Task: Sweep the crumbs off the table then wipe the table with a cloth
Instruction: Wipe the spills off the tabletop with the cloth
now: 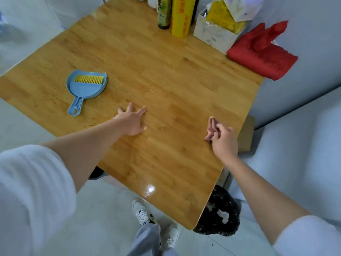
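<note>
A wooden table (166, 74) fills the middle of the view. A blue dustpan (83, 89) with a yellow-bristled brush lying in it sits on the table's left part. My left hand (132, 120) lies flat on the wood with fingers spread, to the right of the dustpan's handle. My right hand (224, 139) is near the table's right edge, fingers curled around a small pinkish cloth (211, 127) that touches the tabletop. I see no crumbs on the wood.
At the far right corner lie a red cloth bundle (262, 56), a white box (214, 34) of packets, a yellow roll (181, 17) and a dark bottle (164, 13). A black-lined bin (221, 215) stands on the floor under the table's near corner. A cardboard box (246, 133) sits beside the right edge.
</note>
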Action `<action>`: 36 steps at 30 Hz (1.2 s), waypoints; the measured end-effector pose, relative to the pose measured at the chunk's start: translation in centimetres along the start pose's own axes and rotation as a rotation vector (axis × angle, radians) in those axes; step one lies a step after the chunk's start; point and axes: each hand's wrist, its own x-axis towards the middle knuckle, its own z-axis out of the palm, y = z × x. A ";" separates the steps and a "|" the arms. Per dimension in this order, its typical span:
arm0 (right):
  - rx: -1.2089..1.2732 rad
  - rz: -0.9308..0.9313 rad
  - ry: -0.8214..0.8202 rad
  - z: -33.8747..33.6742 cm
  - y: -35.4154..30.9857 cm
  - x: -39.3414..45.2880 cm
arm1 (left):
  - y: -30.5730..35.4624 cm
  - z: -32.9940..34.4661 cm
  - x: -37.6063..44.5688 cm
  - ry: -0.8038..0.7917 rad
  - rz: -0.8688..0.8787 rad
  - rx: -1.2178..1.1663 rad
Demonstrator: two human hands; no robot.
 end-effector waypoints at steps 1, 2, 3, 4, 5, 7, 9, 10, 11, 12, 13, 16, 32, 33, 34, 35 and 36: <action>0.036 -0.145 -0.101 1.5 -0.4 -3.3 | 0.0 -0.2 -0.1 -0.002 -0.011 0.009; 0.079 -0.306 -0.245 2.8 -0.5 -7.5 | 0.2 -0.2 -0.3 -0.002 -0.016 0.012; 0.073 -0.464 -0.380 3.8 -0.3 -11.4 | 0.4 -0.2 -0.7 0.013 -0.017 0.017; 0.036 -0.563 -0.501 4.3 0.2 -14.3 | 0.7 -0.1 -1.2 0.045 -0.015 0.032; 0.006 -0.607 -0.557 4.3 1.2 -15.6 | 1.5 0.4 -2.0 0.079 0.006 0.050; 0.051 -0.571 -0.557 2.8 2.0 -14.0 | 3.4 2.0 -3.6 0.083 0.104 0.076; 0.108 -0.454 -0.424 0.9 2.3 -9.2 | 4.7 3.7 -4.9 0.039 0.167 0.099; 0.097 -0.333 -0.289 -0.1 2.2 -6.5 | 5.0 4.2 -5.2 0.023 0.173 0.098; 0.080 -0.197 -0.142 -1.1 2.2 -4.0 | 5.1 4.5 -5.4 0.025 0.171 0.093; 0.061 -0.077 -0.038 -1.5 2.3 -2.2 | 5.0 4.5 -5.5 0.032 0.166 0.091; 0.058 -0.005 0.027 -1.2 2.2 -1.7 | 4.9 4.4 -5.5 0.038 0.166 0.093; 0.037 -0.086 -0.112 0.8 1.4 -7.9 | 5.0 4.3 -5.6 0.019 0.154 0.059; 0.154 -0.043 -0.168 2.8 1.4 -13.2 | 5.0 4.8 -4.6 0.020 0.155 0.031; 0.190 -0.102 -0.275 3.8 1.3 -16.7 | 5.0 4.8 -4.5 0.023 0.159 0.032; 0.211 -0.157 -0.361 4.3 1.3 -19.2 | 5.0 4.8 -4.3 0.022 0.165 0.031; 0.213 -0.199 -0.410 4.5 1.4 -20.1 | 5.0 4.9 -4.2 0.017 0.171 0.031; 0.215 -0.201 -0.451 4.0 1.2 -19.9 | 4.9 5.0 -4.2 0.011 0.174 0.033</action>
